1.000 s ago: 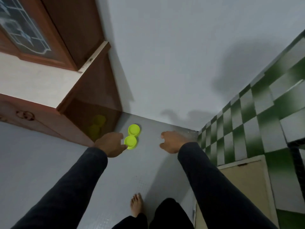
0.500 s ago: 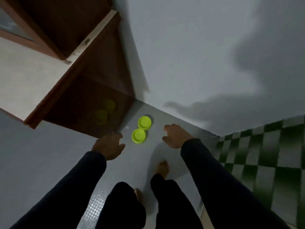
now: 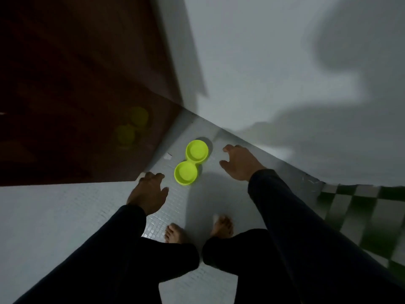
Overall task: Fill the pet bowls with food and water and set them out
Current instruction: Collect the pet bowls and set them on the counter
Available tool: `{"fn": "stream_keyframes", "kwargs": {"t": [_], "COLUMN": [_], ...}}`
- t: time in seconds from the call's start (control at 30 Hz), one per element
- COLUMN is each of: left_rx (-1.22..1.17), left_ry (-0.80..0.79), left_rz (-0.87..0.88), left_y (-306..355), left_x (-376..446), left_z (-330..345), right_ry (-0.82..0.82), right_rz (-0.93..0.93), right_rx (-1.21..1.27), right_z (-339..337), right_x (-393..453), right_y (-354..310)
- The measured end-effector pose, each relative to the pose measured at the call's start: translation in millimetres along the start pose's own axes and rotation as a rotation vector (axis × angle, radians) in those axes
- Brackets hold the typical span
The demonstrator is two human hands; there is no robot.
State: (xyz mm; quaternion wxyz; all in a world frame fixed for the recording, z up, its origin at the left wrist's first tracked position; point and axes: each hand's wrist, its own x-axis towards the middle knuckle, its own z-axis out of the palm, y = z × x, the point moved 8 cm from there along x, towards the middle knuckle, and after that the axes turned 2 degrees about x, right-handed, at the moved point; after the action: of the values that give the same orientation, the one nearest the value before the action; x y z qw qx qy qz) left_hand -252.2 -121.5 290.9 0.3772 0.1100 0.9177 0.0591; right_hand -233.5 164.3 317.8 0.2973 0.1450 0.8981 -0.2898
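Two surfaces fill the upper frame: dark wooden cabinet [image 3: 83, 88] left, white wall [image 3: 274, 62] right. Lime double pet bowl [image 3: 191, 162] sits on tiled floor [image 3: 54, 216], centre frame. Left hand [image 3: 149, 191] and right hand [image 3: 240, 164] flank it, fingers spread, holding nothing.

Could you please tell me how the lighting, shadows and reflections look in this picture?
Head view: dim overall; broad shadows cross the white wall; the glossy dark brown wooden cabinet mirrors the lime-green plastic double pet bowl; wide-angle distortion bends the edges.

Left hand [image 3: 147, 192] and right hand [image 3: 240, 165] outstretched, fingers spread.
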Motion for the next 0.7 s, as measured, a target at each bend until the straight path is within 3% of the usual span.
{"fn": "stream_keyframes", "kwargs": {"t": [0.37,0.7], "left_rx": [-0.160,-0.335], "left_ry": [0.024,0.046], "left_rz": [-0.061,-0.108], "left_y": [-55.0,-89.2], "left_x": [162.8,252.8], "left_z": [128.8,215.2], "right_ry": [-0.012,0.055], "right_rz": [-0.011,0.023], "right_rx": [0.033,0.124], "right_z": [114.7,196.5], "right_x": [187.5,288.9], "right_y": [61.6,94.8]}}
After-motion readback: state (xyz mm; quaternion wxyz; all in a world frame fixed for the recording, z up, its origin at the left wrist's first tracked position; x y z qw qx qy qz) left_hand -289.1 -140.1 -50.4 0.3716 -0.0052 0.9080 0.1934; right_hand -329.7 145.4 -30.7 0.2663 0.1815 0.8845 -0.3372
